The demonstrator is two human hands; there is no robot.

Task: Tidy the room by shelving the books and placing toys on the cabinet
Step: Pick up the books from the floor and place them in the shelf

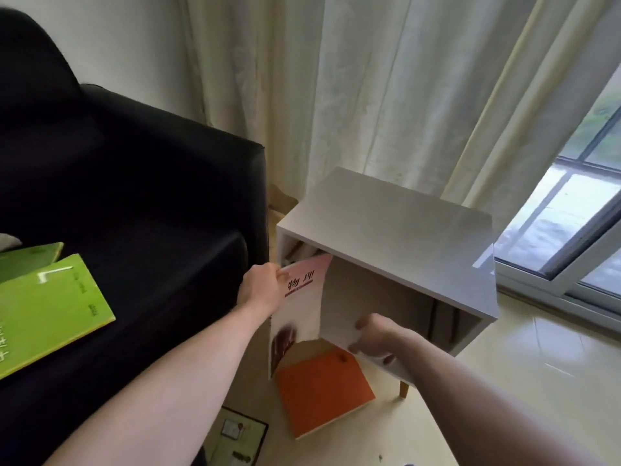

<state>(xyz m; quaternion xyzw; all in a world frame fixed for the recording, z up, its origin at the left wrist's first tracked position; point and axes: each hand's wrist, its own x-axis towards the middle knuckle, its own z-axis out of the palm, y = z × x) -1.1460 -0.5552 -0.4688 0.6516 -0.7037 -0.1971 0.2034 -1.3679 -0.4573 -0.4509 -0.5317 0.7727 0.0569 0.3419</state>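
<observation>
A pink and white book [300, 304] stands upright at the open left side of the white cabinet [396, 223]. My left hand [260, 289] grips its top left corner. My right hand [374, 338] holds its lower right edge, fingers curled round it. Behind the book, inside the cabinet, another book's edge shows dimly. An orange book [324, 391] lies flat on the floor below the cabinet. Two green books [50, 307] lie on the black sofa [141, 203] at the left.
A dark-framed book or card [240, 435] lies on the floor by the sofa's foot. Cream curtains [369, 89] hang behind the cabinet. A sliding window [571, 213] is at the right, with pale tiled floor [524, 358] in front of it.
</observation>
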